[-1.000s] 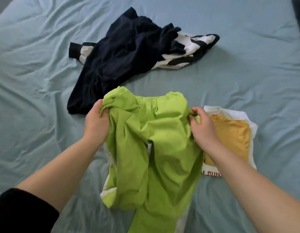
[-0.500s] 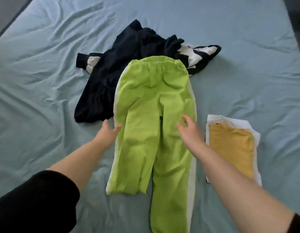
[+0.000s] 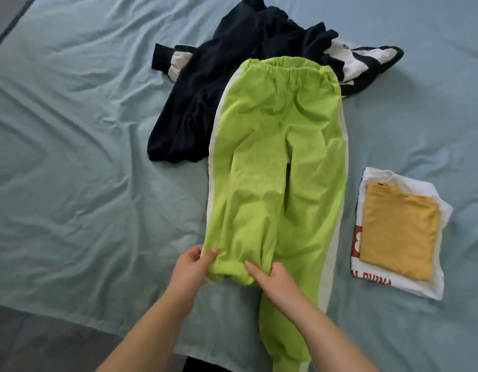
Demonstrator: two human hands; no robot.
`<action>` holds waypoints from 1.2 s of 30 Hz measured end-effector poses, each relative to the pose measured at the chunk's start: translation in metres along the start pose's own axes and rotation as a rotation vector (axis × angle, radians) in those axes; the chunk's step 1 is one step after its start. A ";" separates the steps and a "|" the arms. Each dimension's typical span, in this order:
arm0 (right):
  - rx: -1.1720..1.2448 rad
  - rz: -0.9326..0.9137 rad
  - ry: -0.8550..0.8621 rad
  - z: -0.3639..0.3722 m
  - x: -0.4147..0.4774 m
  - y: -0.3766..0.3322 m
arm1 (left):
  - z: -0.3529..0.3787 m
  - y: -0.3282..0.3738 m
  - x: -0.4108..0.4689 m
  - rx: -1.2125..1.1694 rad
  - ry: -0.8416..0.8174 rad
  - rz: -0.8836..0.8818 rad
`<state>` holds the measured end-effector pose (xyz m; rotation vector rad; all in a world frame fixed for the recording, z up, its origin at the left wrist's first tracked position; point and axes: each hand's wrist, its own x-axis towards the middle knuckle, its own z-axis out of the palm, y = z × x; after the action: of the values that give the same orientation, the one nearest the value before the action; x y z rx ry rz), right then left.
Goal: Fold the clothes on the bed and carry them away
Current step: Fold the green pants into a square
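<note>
Green pants (image 3: 278,146) are laid flat on the bed (image 3: 85,157), one bunched leg end is pinched by left grip (image 3: 190,266) and right grip (image 3: 275,280).

The only print stood on the white folded garment (image 3: 435,281): red lettering (image 3: 373,281) along its near edge, upside down and partly covered, too broken to read. A red patch (image 3: 357,244) with white round shapes on its left edge gave no legible word either.

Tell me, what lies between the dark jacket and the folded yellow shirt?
The green trousers lie there, spread out lengthwise, as the head view shows.
</note>
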<state>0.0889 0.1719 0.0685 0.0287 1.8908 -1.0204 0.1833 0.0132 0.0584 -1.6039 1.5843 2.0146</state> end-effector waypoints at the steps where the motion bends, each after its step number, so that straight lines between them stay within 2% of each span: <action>1: 0.044 0.008 0.021 -0.003 -0.002 -0.004 | -0.007 0.006 -0.002 -0.026 0.026 0.050; 4: 0.172 0.089 0.029 -0.005 -0.008 -0.004 | -0.031 0.015 -0.005 -0.160 0.059 0.040; 7: 0.288 0.268 -0.050 0.006 -0.017 0.015 | -0.042 0.004 -0.010 -0.281 -0.090 -0.218; 9: 0.413 0.407 -0.161 0.015 -0.027 0.039 | -0.043 -0.019 -0.018 -0.140 -0.239 -0.371; 11: 0.327 0.480 -0.249 0.025 -0.039 0.070 | -0.046 -0.049 -0.024 0.127 -0.280 -0.344; 13: 0.190 0.505 -0.279 0.036 -0.052 0.098 | -0.051 -0.076 -0.024 0.378 -0.130 -0.218; 15: 0.206 0.546 -0.279 0.044 -0.064 0.120 | -0.058 -0.093 -0.028 0.518 0.061 -0.126; 17: 0.234 0.571 -0.277 0.051 -0.074 0.128 | -0.063 -0.106 -0.034 0.549 0.088 -0.122; 19: 0.114 0.561 -0.281 0.054 -0.081 0.134 | -0.066 -0.117 -0.041 0.573 0.080 -0.170; 21: 0.018 0.535 -0.248 0.051 -0.084 0.133 | -0.064 -0.120 -0.046 0.584 0.118 -0.200; 23: 0.074 0.506 -0.166 0.037 -0.082 0.123 | -0.055 -0.114 -0.051 0.622 0.216 -0.187; 26: 0.107 0.380 0.074 -0.004 -0.078 0.116 | -0.027 -0.100 -0.063 0.731 0.369 -0.012; 28: 0.083 0.323 0.288 -0.036 -0.073 0.122 | 0.004 -0.093 -0.070 0.643 0.284 0.069; 30: 0.068 0.327 0.423 -0.057 -0.066 0.135 | 0.039 -0.094 -0.073 0.551 0.085 0.030; 33: 0.040 0.386 0.392 -0.070 -0.050 0.151 | 0.087 -0.109 -0.067 0.531 -0.115 -0.052; 36: 0.072 0.377 0.344 -0.073 -0.032 0.163 | 0.118 -0.120 -0.058 0.466 -0.063 -0.149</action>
<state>0.1212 0.3376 0.0035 0.6146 2.0487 -0.8585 0.2085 0.1832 0.0138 -1.4138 1.6927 1.4643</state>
